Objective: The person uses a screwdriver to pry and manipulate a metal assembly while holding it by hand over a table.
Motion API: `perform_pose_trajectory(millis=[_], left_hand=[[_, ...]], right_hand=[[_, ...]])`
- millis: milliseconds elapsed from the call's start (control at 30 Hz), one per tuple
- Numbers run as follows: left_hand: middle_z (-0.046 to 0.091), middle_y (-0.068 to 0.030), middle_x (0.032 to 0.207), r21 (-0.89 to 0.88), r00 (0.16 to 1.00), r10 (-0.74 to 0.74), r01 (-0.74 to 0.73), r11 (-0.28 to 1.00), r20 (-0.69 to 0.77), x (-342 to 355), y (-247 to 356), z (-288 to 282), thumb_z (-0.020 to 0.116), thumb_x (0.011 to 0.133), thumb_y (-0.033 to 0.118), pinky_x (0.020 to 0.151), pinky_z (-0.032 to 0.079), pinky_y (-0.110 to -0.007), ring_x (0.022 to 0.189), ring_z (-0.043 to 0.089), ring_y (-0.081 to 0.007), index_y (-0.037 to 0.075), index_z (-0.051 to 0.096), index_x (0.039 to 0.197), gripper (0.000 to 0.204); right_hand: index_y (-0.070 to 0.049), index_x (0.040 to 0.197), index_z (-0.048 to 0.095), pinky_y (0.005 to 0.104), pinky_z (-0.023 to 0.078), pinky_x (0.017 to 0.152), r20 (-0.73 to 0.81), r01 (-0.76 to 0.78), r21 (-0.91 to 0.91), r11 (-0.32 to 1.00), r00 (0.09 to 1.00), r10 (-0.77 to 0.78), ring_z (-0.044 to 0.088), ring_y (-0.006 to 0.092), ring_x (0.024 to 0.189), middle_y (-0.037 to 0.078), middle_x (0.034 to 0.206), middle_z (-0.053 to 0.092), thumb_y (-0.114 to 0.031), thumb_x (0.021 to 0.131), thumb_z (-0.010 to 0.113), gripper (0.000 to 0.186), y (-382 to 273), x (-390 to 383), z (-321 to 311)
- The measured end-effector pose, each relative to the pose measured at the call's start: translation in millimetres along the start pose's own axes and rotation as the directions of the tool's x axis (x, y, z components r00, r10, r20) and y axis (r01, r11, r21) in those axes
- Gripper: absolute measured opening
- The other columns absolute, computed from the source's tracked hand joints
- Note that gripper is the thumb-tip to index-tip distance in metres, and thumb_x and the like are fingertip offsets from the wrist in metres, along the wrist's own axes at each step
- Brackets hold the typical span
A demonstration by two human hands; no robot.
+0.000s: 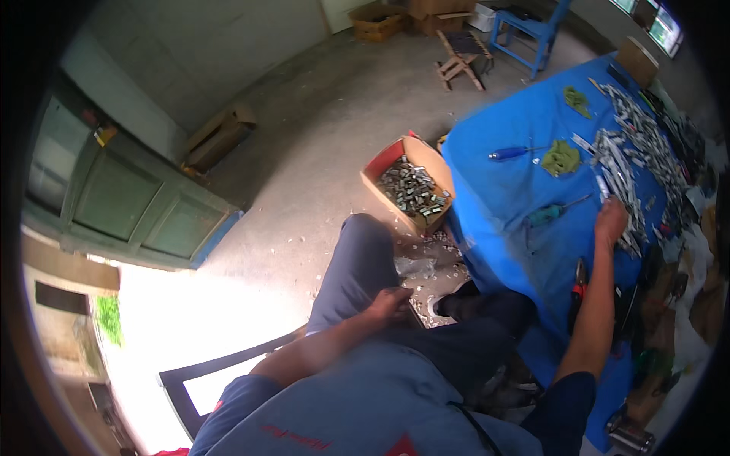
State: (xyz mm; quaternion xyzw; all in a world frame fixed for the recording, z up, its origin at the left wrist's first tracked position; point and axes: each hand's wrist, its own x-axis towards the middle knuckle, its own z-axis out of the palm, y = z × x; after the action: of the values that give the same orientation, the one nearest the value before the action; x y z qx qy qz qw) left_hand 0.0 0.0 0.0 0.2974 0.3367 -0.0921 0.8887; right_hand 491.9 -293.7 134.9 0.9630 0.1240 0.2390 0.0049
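Two bare hands work well apart. The right hand point(610, 220) reaches over the table point(487, 182), which is covered in blue sheeting, and its fingers meet the near end of a slim silvery piece point(603, 187) beside the long heap of metal parts point(633, 137); whether they pinch it or only touch it, I cannot tell. The left hand point(390, 305) is curled low by the raised knee, and whether it holds anything cannot be made out.

The step in hand looks like handling a single part at the edge of the heap. Lifting it cleanly would call for a fingertip pinch and a clear path past the teal screwdriver point(544, 216) just to the left.

On the floor beside the table, an open carton point(371, 176) holds many short metal cylinders point(414, 188).

As for writing, the blue top point(342, 395) carries small red lettering and a red emblem point(403, 446) near the lower edge. No label can be read on the tools or the carton.
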Motion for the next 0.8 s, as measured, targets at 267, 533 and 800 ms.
perform_pose_trajectory(millis=[267, 533, 800], left_hand=[[0.052, -0.0032, 0.066, 0.567, 0.986, 0.164, -0.134, 0.813, -0.001, 8, 3, -38, 0.058, 0.094, 0.031, 0.055, 0.044, -0.035, 0.063, 0.054, -0.0172, 0.004, 0.063, 0.095, 0.027], [0.04, 0.0, 0.052, 0.061, 0.962, -0.218, 0.21, 0.976, 0.166, 13, 1, 22, 0.052, 0.094, 0.052, 0.042, 0.028, -0.027, 0.045, 0.036, -0.0132, 0.012, 0.053, 0.067, 0.048], [0.043, -0.0015, 0.063, -0.004, 0.945, -0.244, 0.251, 0.968, 0.22, 10, 37, -14, 0.043, 0.093, 0.062, 0.044, 0.031, -0.026, 0.049, 0.036, -0.0123, 0.009, 0.047, 0.083, 0.054]], right_hand=[[-0.002, 0.119, 0.062, 0.0288, 0.048, 0.066, 0.179, -0.157, 0.844, 0.513, 0.984, 0.008, 0.06, 0.0139, 0.077, 0.007, 0.088, 0.065, -0.028, 0.099, 0.052, 0.035, -95, -85, -87], [-0.004, 0.111, 0.067, 0.0313, 0.051, 0.079, 0.579, -0.357, 0.8, 0.481, 0.671, -0.464, 0.063, 0.0163, 0.084, 0.006, 0.092, 0.068, -0.02, 0.081, 0.075, 0.035, -142, -298, -134], [0.001, 0.123, 0.058, 0.0314, 0.048, 0.088, 0.586, -0.441, 0.81, 0.387, 0.564, -0.582, 0.061, 0.0178, 0.101, 0.012, 0.111, 0.066, -0.008, 0.085, 0.061, 0.04, -224, -330, -153]])
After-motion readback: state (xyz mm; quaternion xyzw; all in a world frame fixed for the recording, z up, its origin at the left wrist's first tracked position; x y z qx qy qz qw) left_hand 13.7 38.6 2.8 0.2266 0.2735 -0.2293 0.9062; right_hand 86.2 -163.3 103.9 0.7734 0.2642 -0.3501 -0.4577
